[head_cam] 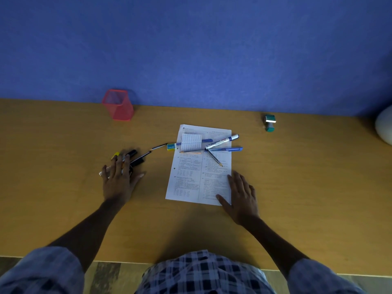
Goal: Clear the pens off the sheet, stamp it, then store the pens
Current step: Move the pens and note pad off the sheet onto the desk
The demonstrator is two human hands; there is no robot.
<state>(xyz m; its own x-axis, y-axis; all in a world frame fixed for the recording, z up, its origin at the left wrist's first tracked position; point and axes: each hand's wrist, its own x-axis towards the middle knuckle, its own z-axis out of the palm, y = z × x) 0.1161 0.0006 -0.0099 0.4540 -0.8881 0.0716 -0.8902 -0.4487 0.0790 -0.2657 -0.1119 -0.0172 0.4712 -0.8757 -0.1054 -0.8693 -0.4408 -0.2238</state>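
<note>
A printed sheet (191, 177) lies mid-table. Across its upper half rest a white marker (222, 141), a blue pen (230, 149), two pencils (214, 159) and a small lined pad (191, 142) over another blue pen. My right hand (239, 195) lies flat, fingers spread, on the sheet's lower right corner. To the left of the sheet, my left hand (118, 177) rests open on a bunch of pens and markers (133, 158), fingers on top of them. A green stamp (270, 123) stands far right. A red mesh pen cup (118, 105) stands at the back left.
An eraser (171, 147) and a pencil (158, 147) lie just off the sheet's left edge. The blue wall runs along the table's far edge. A pale rounded object (385, 128) sits at the right edge.
</note>
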